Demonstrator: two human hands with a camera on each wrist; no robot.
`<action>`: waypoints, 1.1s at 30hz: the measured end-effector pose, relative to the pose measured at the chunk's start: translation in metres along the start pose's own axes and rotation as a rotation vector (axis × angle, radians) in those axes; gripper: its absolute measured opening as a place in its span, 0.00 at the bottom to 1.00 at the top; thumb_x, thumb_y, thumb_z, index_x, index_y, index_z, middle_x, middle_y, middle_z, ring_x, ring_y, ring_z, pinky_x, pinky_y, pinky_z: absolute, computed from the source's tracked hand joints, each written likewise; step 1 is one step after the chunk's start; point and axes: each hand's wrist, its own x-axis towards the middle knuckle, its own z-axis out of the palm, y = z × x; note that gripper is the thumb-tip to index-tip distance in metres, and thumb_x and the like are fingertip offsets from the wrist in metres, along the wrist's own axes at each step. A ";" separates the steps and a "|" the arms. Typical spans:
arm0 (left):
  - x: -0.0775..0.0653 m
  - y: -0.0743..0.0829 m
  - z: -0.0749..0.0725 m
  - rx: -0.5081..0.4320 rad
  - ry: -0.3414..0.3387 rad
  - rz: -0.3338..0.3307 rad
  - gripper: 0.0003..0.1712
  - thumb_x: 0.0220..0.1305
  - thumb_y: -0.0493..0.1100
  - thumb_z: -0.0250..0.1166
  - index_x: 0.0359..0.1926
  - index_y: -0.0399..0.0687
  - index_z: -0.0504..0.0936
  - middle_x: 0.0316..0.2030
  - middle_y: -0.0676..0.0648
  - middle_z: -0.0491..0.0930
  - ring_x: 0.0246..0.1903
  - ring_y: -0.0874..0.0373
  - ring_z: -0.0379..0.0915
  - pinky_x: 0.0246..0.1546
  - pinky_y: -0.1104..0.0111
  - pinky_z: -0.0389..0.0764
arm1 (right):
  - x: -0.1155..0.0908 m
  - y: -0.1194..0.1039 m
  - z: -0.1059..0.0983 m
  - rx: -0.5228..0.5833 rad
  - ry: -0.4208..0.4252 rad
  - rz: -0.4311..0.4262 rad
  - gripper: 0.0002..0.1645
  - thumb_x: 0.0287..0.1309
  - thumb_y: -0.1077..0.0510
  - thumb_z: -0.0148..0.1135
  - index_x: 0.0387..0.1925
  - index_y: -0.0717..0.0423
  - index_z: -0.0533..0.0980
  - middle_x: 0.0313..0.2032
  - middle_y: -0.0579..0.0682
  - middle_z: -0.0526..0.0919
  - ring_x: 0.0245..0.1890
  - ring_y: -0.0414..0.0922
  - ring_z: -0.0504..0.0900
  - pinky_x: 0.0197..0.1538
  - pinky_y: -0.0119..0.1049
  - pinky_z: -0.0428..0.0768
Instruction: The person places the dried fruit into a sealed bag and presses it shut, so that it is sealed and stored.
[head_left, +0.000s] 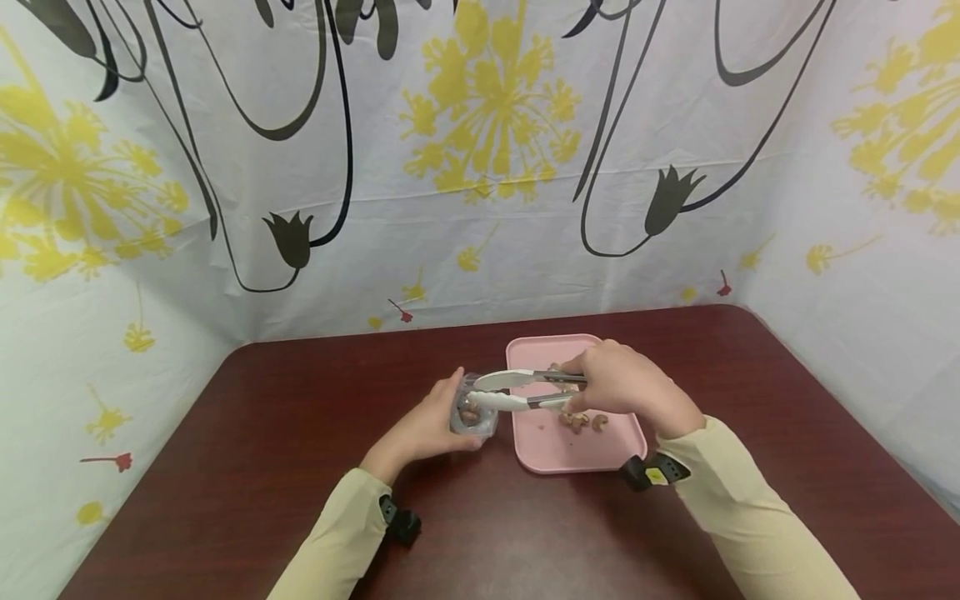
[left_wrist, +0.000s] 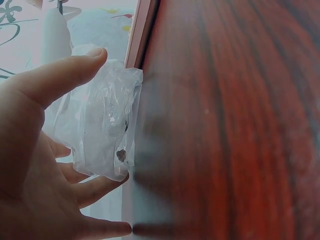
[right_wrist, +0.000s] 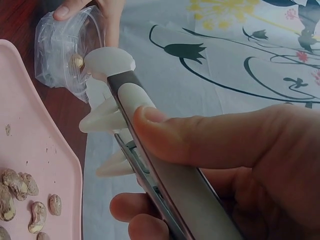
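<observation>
My left hand (head_left: 423, 427) holds a clear plastic bag (left_wrist: 102, 120) upright on the table, thumb on one side and fingers on the other. A few cashews (right_wrist: 76, 61) show inside the bag. With my right hand (head_left: 628, 379) I grip white-tipped metal tongs (right_wrist: 172, 187), thumb along one arm and fingers under the other. The tongs' tips reach over the bag's mouth, and the bag partly hides what lies between them. Under my right hand is a pink tray (head_left: 555, 457) with several cashews (head_left: 576, 421) on it.
The dark red wooden table (head_left: 315, 417) runs back to a white cloth wall (head_left: 360, 275) with yellow and grey flower prints. Another printed cloth stands along each side. The tray's raised rim is close to the bag's right side.
</observation>
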 end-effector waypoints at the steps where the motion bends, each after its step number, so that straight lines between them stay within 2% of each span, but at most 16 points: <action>1: 0.000 0.000 0.000 0.001 0.000 -0.001 0.64 0.48 0.53 0.75 0.75 0.44 0.41 0.71 0.38 0.52 0.65 0.47 0.60 0.63 0.52 0.66 | -0.001 0.001 0.000 -0.001 0.000 0.000 0.18 0.43 0.52 0.73 0.41 0.45 0.83 0.18 0.39 0.77 0.22 0.41 0.71 0.26 0.34 0.68; 5: 0.000 -0.001 0.000 0.002 -0.002 -0.001 0.64 0.48 0.53 0.75 0.75 0.44 0.41 0.71 0.38 0.52 0.65 0.47 0.60 0.63 0.52 0.66 | -0.006 0.005 -0.003 0.013 0.005 0.000 0.19 0.43 0.51 0.73 0.42 0.45 0.83 0.18 0.39 0.78 0.22 0.40 0.71 0.26 0.34 0.68; 15: 0.001 -0.001 0.001 0.010 0.007 0.010 0.65 0.48 0.54 0.75 0.75 0.42 0.42 0.70 0.37 0.53 0.64 0.46 0.62 0.62 0.51 0.67 | -0.020 0.028 -0.006 0.022 0.029 0.045 0.30 0.44 0.47 0.73 0.51 0.52 0.81 0.28 0.44 0.83 0.29 0.42 0.75 0.34 0.38 0.73; 20: 0.002 -0.002 0.001 0.018 0.010 0.007 0.66 0.47 0.55 0.75 0.75 0.43 0.41 0.71 0.37 0.53 0.64 0.46 0.62 0.62 0.51 0.67 | -0.026 0.037 -0.007 0.042 0.054 0.077 0.31 0.43 0.47 0.73 0.50 0.54 0.82 0.31 0.45 0.85 0.33 0.44 0.77 0.39 0.42 0.76; 25: 0.001 -0.003 0.001 0.014 0.016 0.019 0.65 0.48 0.55 0.75 0.75 0.42 0.42 0.70 0.36 0.53 0.64 0.46 0.62 0.62 0.51 0.67 | -0.032 0.045 -0.008 0.055 0.060 0.091 0.30 0.43 0.47 0.73 0.50 0.54 0.82 0.28 0.43 0.84 0.32 0.44 0.76 0.37 0.40 0.74; 33: 0.001 -0.002 0.002 0.018 0.016 0.036 0.65 0.49 0.55 0.75 0.75 0.41 0.42 0.70 0.35 0.53 0.64 0.45 0.62 0.62 0.52 0.67 | -0.040 0.058 -0.006 0.035 0.055 0.100 0.31 0.41 0.43 0.74 0.48 0.53 0.83 0.31 0.45 0.85 0.33 0.45 0.77 0.38 0.42 0.75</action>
